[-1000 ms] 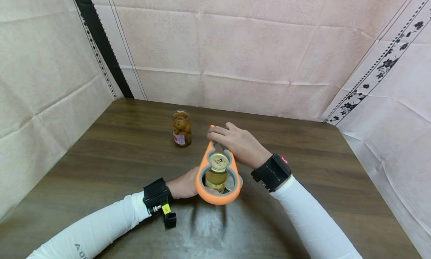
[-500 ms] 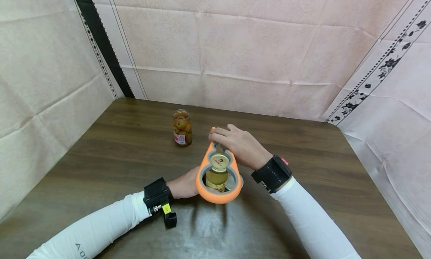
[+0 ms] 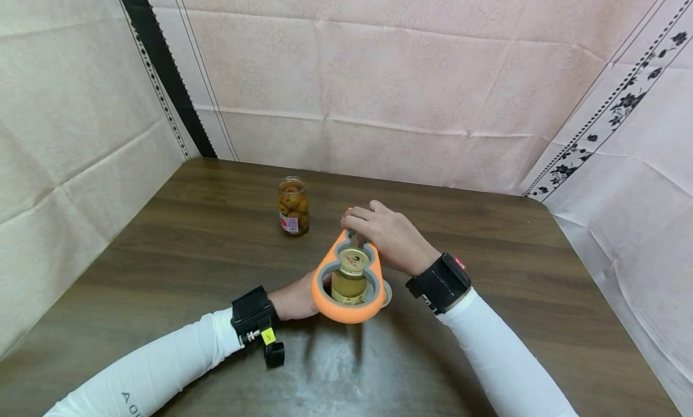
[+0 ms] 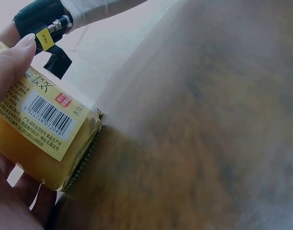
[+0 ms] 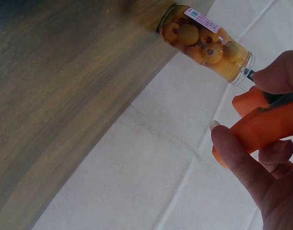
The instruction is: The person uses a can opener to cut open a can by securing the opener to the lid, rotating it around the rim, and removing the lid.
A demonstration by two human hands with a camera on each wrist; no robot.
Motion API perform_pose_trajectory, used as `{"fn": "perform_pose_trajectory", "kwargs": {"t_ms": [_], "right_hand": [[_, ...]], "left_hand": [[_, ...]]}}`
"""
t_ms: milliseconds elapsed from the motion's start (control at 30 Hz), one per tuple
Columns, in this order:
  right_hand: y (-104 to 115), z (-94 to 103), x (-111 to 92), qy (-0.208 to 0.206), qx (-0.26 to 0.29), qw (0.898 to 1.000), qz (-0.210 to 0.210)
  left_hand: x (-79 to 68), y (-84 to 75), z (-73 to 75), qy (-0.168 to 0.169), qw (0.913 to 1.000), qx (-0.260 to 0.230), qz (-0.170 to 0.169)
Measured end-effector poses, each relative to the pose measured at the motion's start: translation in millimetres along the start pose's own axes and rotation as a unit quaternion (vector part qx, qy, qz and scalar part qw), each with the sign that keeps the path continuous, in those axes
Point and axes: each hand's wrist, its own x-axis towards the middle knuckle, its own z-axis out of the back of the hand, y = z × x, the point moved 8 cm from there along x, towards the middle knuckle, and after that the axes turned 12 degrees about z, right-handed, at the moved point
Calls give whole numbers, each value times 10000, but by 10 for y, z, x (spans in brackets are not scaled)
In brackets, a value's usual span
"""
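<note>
My left hand (image 3: pixel 296 298) grips a small glass jar (image 3: pixel 346 287) with a yellow label and a gold lid (image 3: pixel 353 262). In the left wrist view my thumb lies across the label (image 4: pixel 43 120) of that jar, with fingers round the other side. My right hand (image 3: pixel 394 237) holds the handle end of an orange jar opener (image 3: pixel 349 313) with grey inner edges. The opener's smaller opening surrounds the gold lid, and its larger ring reaches toward me over the jar. Orange handles (image 5: pixel 266 124) sit between thumb and fingers in the right wrist view.
A lidless jar of round brownish fruit (image 3: pixel 293 209) stands upright at the back, left of the opener. A round metal lid (image 3: pixel 387 293) shows partly behind the opener's right side. Cloth (image 3: pixel 379 92) walls border the wooden table (image 3: pixel 216 236).
My right hand has moved slightly right and nearer. The opener has turned a little clockwise seen from above, its ring end swinging left. My left hand stays in place.
</note>
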Motion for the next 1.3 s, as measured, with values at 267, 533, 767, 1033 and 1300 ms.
{"fn": "perform_pose_trajectory", "kwargs": {"t_ms": [267, 533, 767, 1033, 1300], "right_hand": [[-17, -14, -48, -22, 97, 9998, -143], [-16, -40, -73, 0, 13, 9999, -146], [-8, -39, -105, -109, 17, 9997, -217], [4, -27, -137, -213, -52, 9993, -303], [11, -26, -190, -369, -239, 9981, -422]], "left_hand": [[-188, -18, -6, 78, 9965, 721, 406], [-373, -20, -9, -162, 9771, 2063, 494], [-334, -40, -11, -175, 9796, 1976, 321], [-255, -186, -67, -201, 9811, 1916, -155], [-237, -177, -77, -137, 9808, 1939, -140]]}}
